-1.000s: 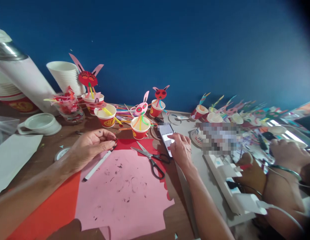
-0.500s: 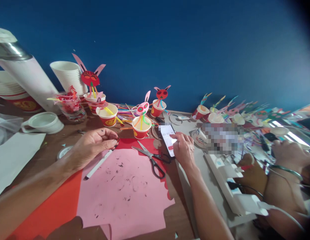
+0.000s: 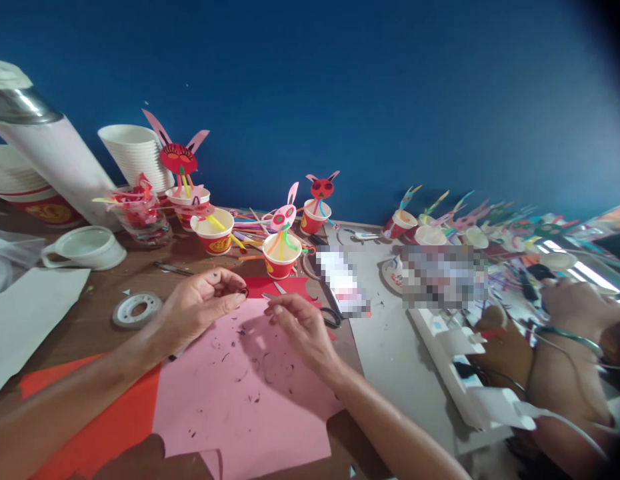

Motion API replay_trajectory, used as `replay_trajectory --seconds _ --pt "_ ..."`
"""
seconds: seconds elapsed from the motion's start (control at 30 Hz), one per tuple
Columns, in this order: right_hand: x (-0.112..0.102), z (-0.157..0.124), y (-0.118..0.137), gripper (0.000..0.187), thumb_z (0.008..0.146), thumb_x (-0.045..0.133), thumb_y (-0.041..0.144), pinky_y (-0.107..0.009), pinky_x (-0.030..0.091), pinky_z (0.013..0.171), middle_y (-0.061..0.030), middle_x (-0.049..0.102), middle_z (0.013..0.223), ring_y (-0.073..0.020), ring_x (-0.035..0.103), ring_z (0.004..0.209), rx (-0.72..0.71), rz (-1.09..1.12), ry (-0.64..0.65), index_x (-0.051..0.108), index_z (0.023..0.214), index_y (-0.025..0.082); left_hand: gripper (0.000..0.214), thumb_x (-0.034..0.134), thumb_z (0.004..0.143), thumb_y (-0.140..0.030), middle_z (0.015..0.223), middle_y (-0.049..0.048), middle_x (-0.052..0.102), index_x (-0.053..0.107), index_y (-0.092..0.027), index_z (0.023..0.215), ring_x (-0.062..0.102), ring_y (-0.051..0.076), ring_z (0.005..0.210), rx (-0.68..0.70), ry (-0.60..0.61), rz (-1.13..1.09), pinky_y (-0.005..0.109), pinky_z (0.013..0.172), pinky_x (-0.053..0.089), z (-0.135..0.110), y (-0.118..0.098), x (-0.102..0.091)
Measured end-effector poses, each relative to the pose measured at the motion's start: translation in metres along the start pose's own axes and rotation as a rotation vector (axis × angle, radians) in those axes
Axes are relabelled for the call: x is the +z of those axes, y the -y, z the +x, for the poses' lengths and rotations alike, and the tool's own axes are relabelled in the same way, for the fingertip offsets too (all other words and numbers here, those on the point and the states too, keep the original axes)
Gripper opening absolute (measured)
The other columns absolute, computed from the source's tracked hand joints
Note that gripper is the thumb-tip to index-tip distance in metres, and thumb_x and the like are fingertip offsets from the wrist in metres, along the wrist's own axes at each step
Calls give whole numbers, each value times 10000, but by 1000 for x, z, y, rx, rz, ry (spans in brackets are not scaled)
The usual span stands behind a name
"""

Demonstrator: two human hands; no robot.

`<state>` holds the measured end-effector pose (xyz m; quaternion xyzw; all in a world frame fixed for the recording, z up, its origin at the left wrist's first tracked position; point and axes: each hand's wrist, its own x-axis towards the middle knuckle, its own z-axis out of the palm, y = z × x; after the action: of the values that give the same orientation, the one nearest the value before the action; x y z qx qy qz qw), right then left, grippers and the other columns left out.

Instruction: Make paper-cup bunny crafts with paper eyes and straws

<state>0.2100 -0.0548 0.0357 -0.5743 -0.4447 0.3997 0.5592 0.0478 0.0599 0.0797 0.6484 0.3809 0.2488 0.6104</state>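
Note:
My left hand (image 3: 210, 297) is closed in a pinch on a small dark curved piece (image 3: 245, 292), too small to make out fully. My right hand (image 3: 303, 327) hovers over the scissors, its fingers loosely bent and nothing visible between them. Part of the scissors (image 3: 333, 317) is hidden beneath it; a handle loop and the blade tips show. Under both hands lies a pink paper sheet (image 3: 240, 400) strewn with dark scraps. A white marker is mostly covered by my left hand. Red paper (image 3: 250, 287) shows behind, orange-red paper (image 3: 105, 420) at left.
A phone (image 3: 340, 280) lies behind my right hand. Cups with paper animal figures (image 3: 283, 257) line the back. At left are a tape roll (image 3: 137, 311), a mug (image 3: 85, 248) and a flask (image 3: 55, 153). A power strip (image 3: 440, 360) and another person's arm (image 3: 570, 360) are at right.
My right hand has left the phone screen and moved left over the scissors. My left hand has shifted slightly right, still pinching the dark piece, and now covers most of the marker.

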Motion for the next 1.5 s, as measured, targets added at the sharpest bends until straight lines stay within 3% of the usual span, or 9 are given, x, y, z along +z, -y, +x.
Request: replay_trajectory --seconds 0.13,0.23,0.4,0.73,1.0,1.17,1.5 --pt "23 11 8 173 836 590 364 -286 496 713 -32 635 813 -148 609 738 69 220 67 620 868 197 214 688 733 -306 822 14 645 603 -182 885 616 142 736 3 4 -26 225 661 501 -1 6 0" --pt "34 25 16 153 814 612 352 -284 503 715 -20 628 812 -141 607 741 43 317 64 615 854 205 221 679 749 -307 830 17 645 582 -181 903 627 143 736 28 -27 -92 230 660 508 -1 6 -1" --pt "46 42 23 155 767 648 340 -266 494 661 6 604 719 -122 583 659 25 325 47 599 798 196 239 689 739 -304 784 18 644 574 -166 897 640 146 697 62 -80 -102 228 628 514 0 0 -5" --pt "47 50 29 153 755 640 325 -259 469 626 9 597 666 -109 562 611 73 291 52 609 723 178 260 695 746 -326 800 8 653 576 -185 929 646 144 704 89 -89 -104 226 628 507 2 4 -7" --pt "39 53 29 127 752 618 295 -247 437 576 18 582 624 -109 540 576 63 188 58 602 706 178 188 620 769 -316 696 5 654 607 -175 894 627 139 609 8 -111 -64 210 526 460 -3 -13 -6" --pt "35 55 26 98 757 588 252 -240 428 572 20 579 631 -114 546 594 34 68 73 587 694 178 154 634 718 -280 672 5 649 616 -168 821 617 137 607 -14 -102 -63 220 559 481 -6 -24 -6" --pt "30 50 34 129 801 550 263 -240 407 588 20 591 675 -124 534 637 -78 -218 105 567 698 188 147 660 676 -299 631 5 624 609 -173 734 575 129 570 -16 -42 -29 229 531 453 -2 -23 -11"
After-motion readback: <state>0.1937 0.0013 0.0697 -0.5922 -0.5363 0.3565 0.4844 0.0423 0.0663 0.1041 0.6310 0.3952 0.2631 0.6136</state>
